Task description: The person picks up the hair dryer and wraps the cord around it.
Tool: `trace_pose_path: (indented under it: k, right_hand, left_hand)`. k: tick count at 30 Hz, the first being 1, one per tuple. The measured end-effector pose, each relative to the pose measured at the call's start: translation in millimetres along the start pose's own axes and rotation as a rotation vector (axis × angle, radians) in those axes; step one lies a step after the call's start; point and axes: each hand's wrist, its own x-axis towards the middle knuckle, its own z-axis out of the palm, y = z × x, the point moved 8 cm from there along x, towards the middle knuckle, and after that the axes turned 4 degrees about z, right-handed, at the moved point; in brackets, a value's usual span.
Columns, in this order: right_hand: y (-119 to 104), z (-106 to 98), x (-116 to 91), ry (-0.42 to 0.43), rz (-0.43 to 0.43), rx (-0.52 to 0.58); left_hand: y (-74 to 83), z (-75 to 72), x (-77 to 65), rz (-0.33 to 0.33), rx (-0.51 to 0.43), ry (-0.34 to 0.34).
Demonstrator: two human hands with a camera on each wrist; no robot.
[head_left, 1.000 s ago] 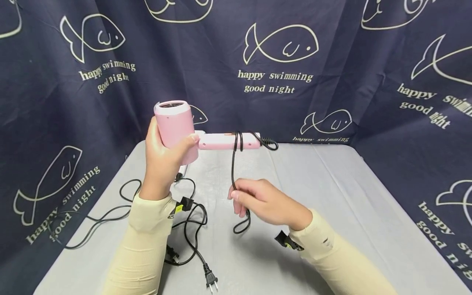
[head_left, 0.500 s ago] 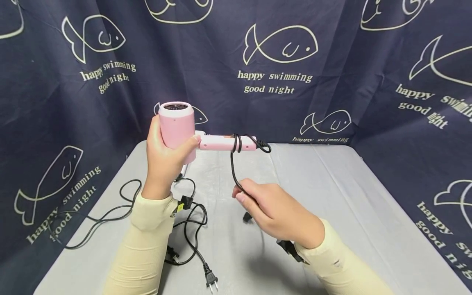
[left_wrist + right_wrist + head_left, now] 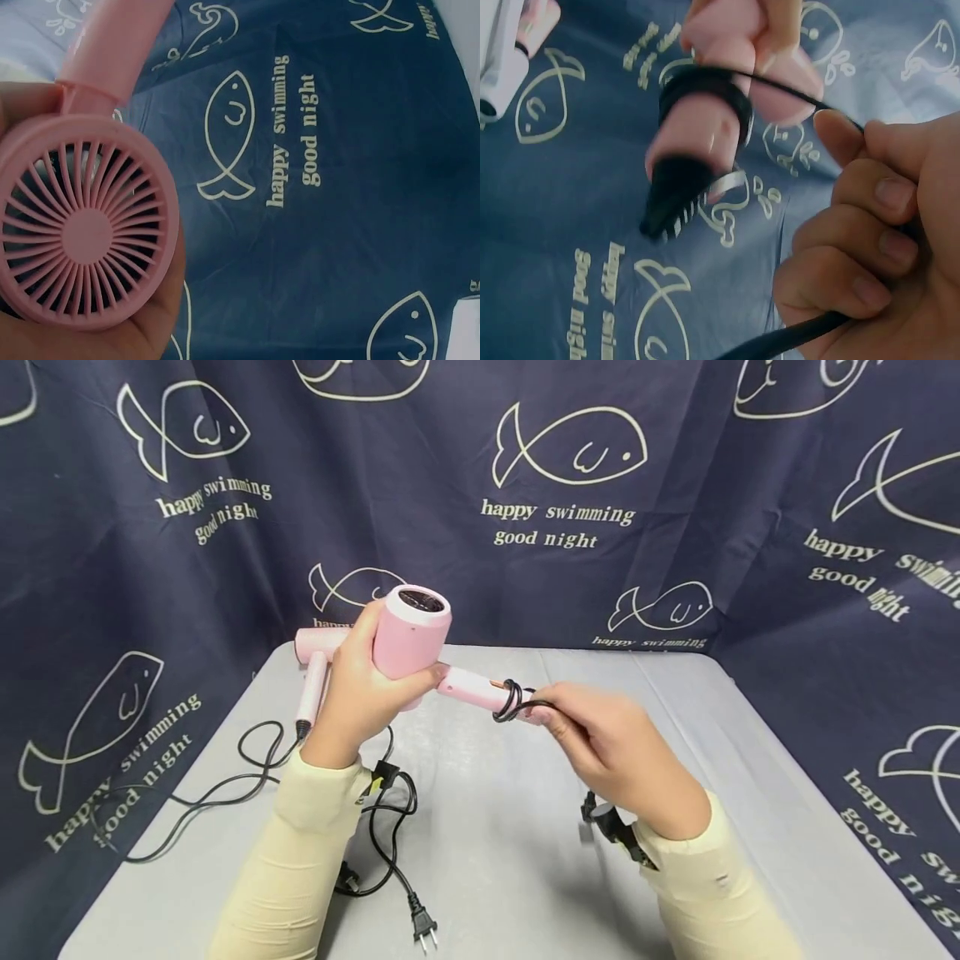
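My left hand [image 3: 360, 693] grips a pink hair dryer [image 3: 411, 642] round its barrel, raised over the table. The dryer's handle [image 3: 471, 687] slopes down to the right. Loops of black cord [image 3: 510, 703] are wound round the handle near its end. With thumb and forefinger my right hand [image 3: 622, 752] pinches the cord close beside that end. In the right wrist view, the cord [image 3: 795, 94] runs taut from the loops to the fingertips, and the other fingers curl over more of it. The left wrist view shows the dryer's round grille [image 3: 86, 236]. A black plug [image 3: 588, 808] hangs below the right hand.
A second pink hair dryer [image 3: 311, 693] lies at the back left, partly behind the left hand. Black cords [image 3: 251, 777] trail over the left of the table [image 3: 480, 860], with a two-pin plug [image 3: 423, 920] near the front. A dark fish-print curtain [image 3: 562, 577] stands behind.
The left hand has moved right, tilting the dryer's handle downward and uncovering the second dryer. The right hand has risen from below the handle to its end, bringing the cord round with it.
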Motion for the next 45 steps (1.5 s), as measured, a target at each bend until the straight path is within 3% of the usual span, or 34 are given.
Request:
trace_pose_path:
  k: [10, 15, 19, 25, 33, 36, 40, 45]
  right_hand:
    - [0, -21, 14, 0.139, -0.051, 0.030]
    - [11, -21, 14, 0.200, -0.009, 0.062]
    - [22, -16, 13, 0.199, 0.046, 0.121]
    - [36, -3, 13, 0.150, 0.121, 0.214]
    - [34, 15, 13, 0.091, 0.127, 0.242]
    - [36, 24, 10, 0.040, 0.213, 0.209]
    - [36, 36, 5, -0.060, 0.338, 0.287]
    - [23, 45, 6, -0.108, 0.260, 0.331]
  left_hand:
    - [2.0, 10.7, 1.2, 0.004, -0.092, -0.096]
    - [5.0, 13.9, 1.1, 0.026, -0.157, -0.147]
    - [5.7, 15.8, 1.5, 0.041, -0.212, -0.178]
    - [3.9, 16.7, 2.7, 0.004, -0.257, -0.189]
    - [3.9, 11.2, 1.6, -0.019, -0.356, -0.096]
    - [5.6, 6.3, 0.6, -0.015, -0.377, -0.042]
    - [8.5, 1.0, -0.5, 0.000, -0.417, 0.019]
    - [11.2, -8.7, -2.0, 0.018, -0.410, 0.126]
